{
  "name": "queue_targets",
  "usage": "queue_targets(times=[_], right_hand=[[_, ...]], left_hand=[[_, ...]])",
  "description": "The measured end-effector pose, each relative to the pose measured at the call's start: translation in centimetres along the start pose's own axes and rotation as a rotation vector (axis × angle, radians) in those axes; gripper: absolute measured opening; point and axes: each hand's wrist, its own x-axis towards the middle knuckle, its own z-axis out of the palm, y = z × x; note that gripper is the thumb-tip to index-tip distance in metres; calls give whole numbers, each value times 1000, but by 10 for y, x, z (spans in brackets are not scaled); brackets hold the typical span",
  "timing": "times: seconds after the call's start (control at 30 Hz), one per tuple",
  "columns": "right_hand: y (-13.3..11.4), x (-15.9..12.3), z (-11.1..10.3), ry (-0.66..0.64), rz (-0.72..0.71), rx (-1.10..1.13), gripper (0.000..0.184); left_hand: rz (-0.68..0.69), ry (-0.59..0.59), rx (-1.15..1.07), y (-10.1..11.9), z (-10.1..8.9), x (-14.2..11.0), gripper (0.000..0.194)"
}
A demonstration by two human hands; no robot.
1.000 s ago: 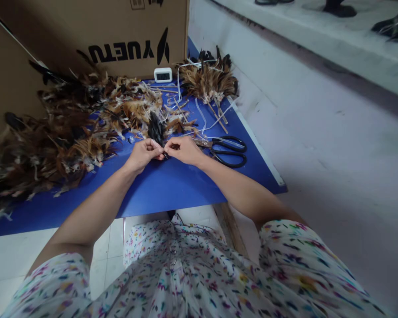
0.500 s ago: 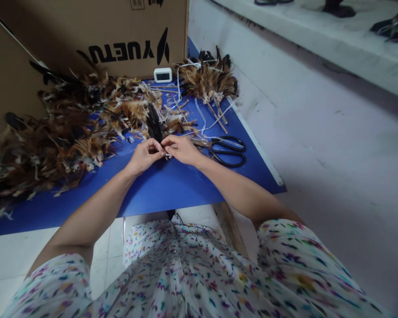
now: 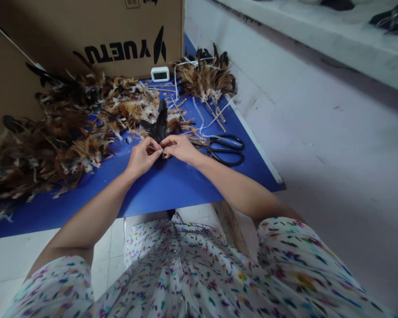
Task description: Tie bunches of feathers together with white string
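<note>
Dark feathers (image 3: 159,125) stand up from between my two hands over the blue table (image 3: 179,185). My left hand (image 3: 143,155) pinches the lower end of the feathers between thumb and fingers. Close against it, my right hand (image 3: 179,148) is closed at the same spot, its fingertips touching the base of the feathers. A short pale bit, perhaps a stick or strip, pokes out below the fingertips; its details are too small to make out. Just right of my right hand lie black-handled scissors (image 3: 227,150), their blades partly hidden behind it.
Loose brown feathers (image 3: 63,141) are heaped along the left and back. Feather bundles on sticks (image 3: 205,77) lie at the back right, near white strips (image 3: 202,121). A small white digital clock (image 3: 160,74) stands before a cardboard box (image 3: 119,26). A wall (image 3: 318,132) borders the right.
The dark feathers have turned and now fan out into separate tips, where before they stood in one narrow cluster. Both hands remain closed together; the view has shifted slightly.
</note>
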Motion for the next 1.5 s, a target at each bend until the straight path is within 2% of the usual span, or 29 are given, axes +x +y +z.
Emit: queue_targets(times=[0.2,0.4,0.8,1.5], right_hand=[[0,1,2,51,36,13,21],[3,3,2,39,46,37,20],[-3,-1,2,43,80,92,15],[0,0,0,-10,42,61,14]], left_hand=[[36,23,33,3,1,-2,15],[70,92,116,8,2,-2,15],[128,209,186,3,6,-4,15],[107,241,122,4,9,-5,16]])
